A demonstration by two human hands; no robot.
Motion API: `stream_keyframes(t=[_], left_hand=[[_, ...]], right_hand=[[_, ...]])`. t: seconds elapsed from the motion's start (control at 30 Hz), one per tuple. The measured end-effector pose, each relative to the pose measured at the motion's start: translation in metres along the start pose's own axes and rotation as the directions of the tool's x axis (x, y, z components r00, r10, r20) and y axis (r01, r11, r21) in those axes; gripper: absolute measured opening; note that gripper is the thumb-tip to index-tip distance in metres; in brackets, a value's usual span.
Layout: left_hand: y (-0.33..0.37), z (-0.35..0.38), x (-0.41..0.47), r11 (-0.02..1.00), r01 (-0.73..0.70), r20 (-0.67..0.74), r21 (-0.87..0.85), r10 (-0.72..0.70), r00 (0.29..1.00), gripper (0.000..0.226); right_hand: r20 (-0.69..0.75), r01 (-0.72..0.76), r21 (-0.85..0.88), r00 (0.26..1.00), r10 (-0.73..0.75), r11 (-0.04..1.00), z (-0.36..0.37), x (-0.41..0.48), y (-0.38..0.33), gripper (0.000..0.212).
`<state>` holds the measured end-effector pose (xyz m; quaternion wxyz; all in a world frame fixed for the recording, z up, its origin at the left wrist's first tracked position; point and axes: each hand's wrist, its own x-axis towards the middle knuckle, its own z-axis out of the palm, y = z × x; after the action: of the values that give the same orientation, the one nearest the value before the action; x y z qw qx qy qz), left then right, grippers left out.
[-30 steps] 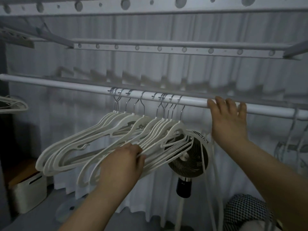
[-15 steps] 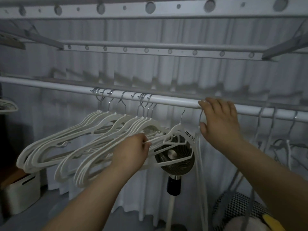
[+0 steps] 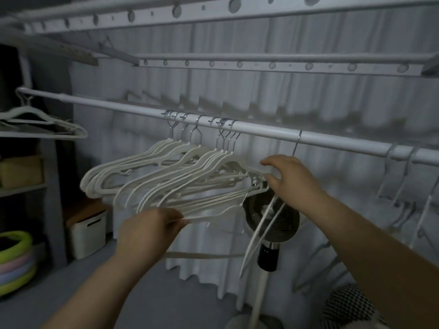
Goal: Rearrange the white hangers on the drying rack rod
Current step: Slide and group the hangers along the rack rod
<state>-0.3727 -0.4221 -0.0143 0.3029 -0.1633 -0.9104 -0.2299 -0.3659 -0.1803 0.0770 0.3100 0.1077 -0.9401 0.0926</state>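
A long white metal drying rack rod (image 3: 261, 129) carries my bunch of white plastic hangers (image 3: 166, 172) by their steel hooks. My left hand (image 3: 148, 230) pinches the lowest hanger's bar; my right hand (image 3: 291, 179) grips the bunch's right ends beside a lone hook (image 3: 297, 143).

White hangers (image 3: 180, 172): matt, off-white, plastic-looking bodies; hooks (image 3: 197, 125) bright bare metal wire, shiny. Rod (image 3: 263, 131): smooth white tube, slight sheen. Upper rack bars (image 3: 261, 65): pale matt metal-like strips with round holes. Curtain (image 3: 308, 100): white pleated cloth, matt. Fan (image 3: 273, 216): dark grille, glossy black neck. Storage box (image 3: 86, 233): smooth white plastic, wood-toned lid. Floor (image 3: 166, 293): matt grey.
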Motion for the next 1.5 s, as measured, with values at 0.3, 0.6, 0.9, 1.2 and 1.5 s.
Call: stream_keyframes(t=[0.3, 0.6, 0.9, 1.2, 1.5], left_hand=[[-0.05, -0.073, -0.046, 0.988, 0.126, 0.086, -0.089, -0.119, 0.989, 0.013], [-0.133, -0.123, -0.087, 0.897, 0.215, 0.25, -0.385, -0.122, 0.96, 0.029], [-0.181, -0.125, -0.1, 0.844, 0.427, 0.163, -0.325, -0.395, 0.904, 0.016], [-0.116, -0.099, -0.129, 0.743, 0.3, 0.341, -0.598, -0.102, 0.934, 0.016], [-0.07, -0.084, -0.148, 0.753, 0.32, 0.538, -0.575, 0.054, 0.841, 0.05]], right_hand=[[0.296, 0.092, -0.065, 0.953, -0.069, 0.994, 0.035, 0.012, -0.06, 0.048], [0.615, -0.342, 0.444, 0.788, -0.004, 0.828, 0.041, -0.003, -0.13, 0.029], [0.667, -0.575, 0.642, 0.745, -0.001, 0.507, 0.033, -0.045, -0.194, 0.037], [0.546, -0.614, 0.746, 0.785, 0.291, 0.258, 0.026, -0.067, -0.24, 0.033], [0.457, -0.554, 0.825, 0.771, 0.443, 0.113, 0.023, -0.075, -0.246, 0.033]])
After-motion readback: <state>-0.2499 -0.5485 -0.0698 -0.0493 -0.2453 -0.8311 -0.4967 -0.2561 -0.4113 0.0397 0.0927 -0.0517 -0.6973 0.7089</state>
